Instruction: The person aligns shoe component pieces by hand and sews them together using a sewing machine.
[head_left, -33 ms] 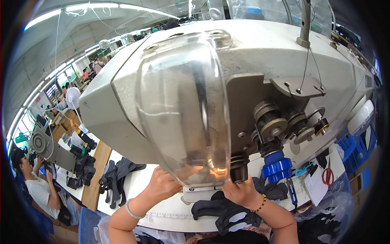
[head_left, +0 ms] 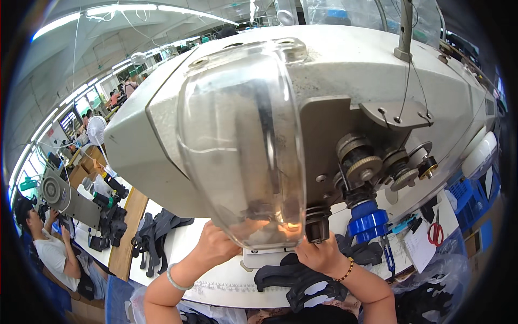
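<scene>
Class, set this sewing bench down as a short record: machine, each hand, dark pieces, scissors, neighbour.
Machine: white sewing machine with clear guard
Left hand: at the guard's lower left, fingertips obscured
Right hand: at its lower right; grip unclear
Dark pieces: beside the right hand; another heap left of the left hand
Scissors: red-handled, far right
Neighbour: person in white top, far left
</scene>
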Tool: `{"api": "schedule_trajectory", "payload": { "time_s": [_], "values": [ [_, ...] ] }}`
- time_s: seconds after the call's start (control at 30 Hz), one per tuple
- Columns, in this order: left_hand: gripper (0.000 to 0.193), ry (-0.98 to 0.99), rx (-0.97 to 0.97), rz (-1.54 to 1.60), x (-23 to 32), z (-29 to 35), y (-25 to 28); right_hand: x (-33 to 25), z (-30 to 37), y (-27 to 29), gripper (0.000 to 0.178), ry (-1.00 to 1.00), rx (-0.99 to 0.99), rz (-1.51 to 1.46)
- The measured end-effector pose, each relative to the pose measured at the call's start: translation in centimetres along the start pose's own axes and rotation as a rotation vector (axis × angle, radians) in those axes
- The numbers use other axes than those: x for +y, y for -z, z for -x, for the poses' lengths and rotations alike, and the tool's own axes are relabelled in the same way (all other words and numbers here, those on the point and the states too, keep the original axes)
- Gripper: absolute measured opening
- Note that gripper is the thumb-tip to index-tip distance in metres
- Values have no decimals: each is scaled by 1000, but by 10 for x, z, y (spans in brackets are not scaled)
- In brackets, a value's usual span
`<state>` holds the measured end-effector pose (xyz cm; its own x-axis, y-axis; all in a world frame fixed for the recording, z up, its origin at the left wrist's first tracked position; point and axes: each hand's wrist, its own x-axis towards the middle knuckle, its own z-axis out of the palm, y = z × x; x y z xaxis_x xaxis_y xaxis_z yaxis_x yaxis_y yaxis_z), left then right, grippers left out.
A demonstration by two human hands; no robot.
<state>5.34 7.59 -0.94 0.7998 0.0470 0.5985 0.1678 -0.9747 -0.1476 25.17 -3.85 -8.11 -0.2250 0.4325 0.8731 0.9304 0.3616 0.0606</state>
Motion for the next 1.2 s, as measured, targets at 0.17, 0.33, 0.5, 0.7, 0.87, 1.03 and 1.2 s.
{"api": "schedule_trajectory", "payload": {
  "time_s": [0.17,0.33,0.5,0.7,0.87,1.03,1.2],
  "values": [
    [40,-74,11,-42,-19,8,-18,-4,8,-2,24,-64,-46,11],
    [26,195,126,330,-53,63,-74,-12,2,-2,40,-40,-166,25],
    [14,-66,98,147,-43,28,-43,-9,5,-2,43,10,-179,200],
    [23,-7,137,147,-43,26,-45,-9,8,-6,41,-36,-154,128],
    [43,-47,168,61,-34,21,-41,-10,3,-4,22,-67,-99,36],
    [35,-7,166,19,-26,20,-37,-16,-8,5,19,-110,-18,-77],
    [36,-87,273,-116,-29,27,-45,-8,-15,8,20,-156,12,-26]
  ]
}}
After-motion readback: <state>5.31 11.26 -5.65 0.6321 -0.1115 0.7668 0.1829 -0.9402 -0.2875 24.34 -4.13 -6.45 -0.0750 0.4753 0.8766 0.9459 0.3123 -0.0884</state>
